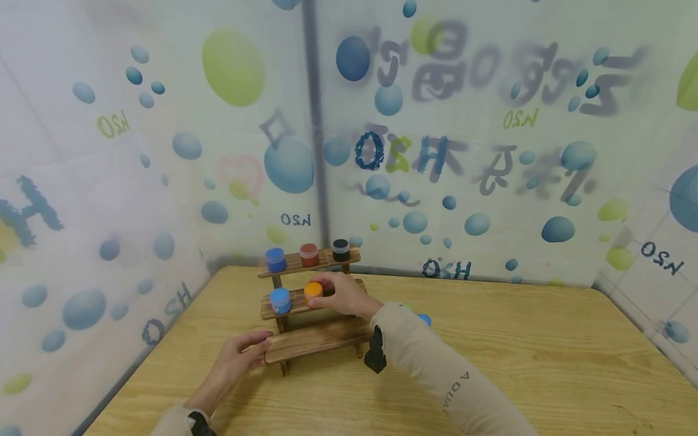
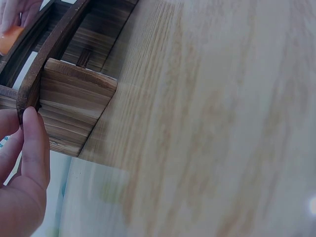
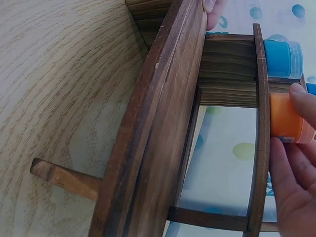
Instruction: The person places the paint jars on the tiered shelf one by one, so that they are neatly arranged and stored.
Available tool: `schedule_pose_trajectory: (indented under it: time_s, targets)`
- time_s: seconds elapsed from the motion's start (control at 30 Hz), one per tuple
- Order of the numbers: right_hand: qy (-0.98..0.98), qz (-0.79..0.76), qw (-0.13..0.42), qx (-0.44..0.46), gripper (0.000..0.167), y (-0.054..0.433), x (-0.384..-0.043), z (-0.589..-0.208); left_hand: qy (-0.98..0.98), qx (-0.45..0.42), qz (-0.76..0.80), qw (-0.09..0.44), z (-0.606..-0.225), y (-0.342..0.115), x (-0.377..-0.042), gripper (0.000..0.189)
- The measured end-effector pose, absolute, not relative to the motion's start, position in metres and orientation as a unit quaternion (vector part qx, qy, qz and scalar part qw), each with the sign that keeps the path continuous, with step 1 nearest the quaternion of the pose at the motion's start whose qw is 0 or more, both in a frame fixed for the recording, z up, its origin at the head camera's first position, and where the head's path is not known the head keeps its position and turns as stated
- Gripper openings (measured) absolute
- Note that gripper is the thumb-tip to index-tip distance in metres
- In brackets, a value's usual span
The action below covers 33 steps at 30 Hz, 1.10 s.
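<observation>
A three-tier wooden stand (image 1: 319,340) stands on the table. My right hand (image 1: 346,295) grips a small orange paint jar (image 1: 313,293) between thumb and fingers at the middle tier. In the right wrist view the base of the orange jar (image 3: 285,116) is right at that shelf board, beside a light blue jar (image 3: 284,59). My left hand (image 1: 237,357) pinches the left end of the bottom tier; its thumb and fingers (image 2: 34,143) show on the board's end in the left wrist view. The bottom tier carries no jar.
Blue (image 1: 275,260), reddish-brown (image 1: 308,255) and black (image 1: 340,251) jars line the top tier. Behind my right forearm, a blue lid (image 1: 425,319) and a bit of green peek out on the wooden table (image 1: 518,339). A printed curtain (image 1: 463,242) hangs behind the table.
</observation>
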State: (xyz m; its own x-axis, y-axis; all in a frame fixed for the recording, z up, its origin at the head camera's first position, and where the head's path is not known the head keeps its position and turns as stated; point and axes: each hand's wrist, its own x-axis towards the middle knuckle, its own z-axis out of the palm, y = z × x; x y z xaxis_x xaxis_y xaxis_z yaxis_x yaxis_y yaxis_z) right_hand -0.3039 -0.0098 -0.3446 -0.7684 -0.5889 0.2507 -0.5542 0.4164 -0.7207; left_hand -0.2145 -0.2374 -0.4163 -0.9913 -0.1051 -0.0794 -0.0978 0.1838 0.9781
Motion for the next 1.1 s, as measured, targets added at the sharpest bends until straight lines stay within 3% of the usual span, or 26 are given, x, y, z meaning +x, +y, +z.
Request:
schedule_pose_trajectory:
  time_s: [1.1]
  targets:
    - [0.818,-0.44,0.016,-0.37,0.046,0.012,-0.297,-0.338,-0.765,0.069,-0.64,0.003,-0.417,-0.237,-0.214,0.035]
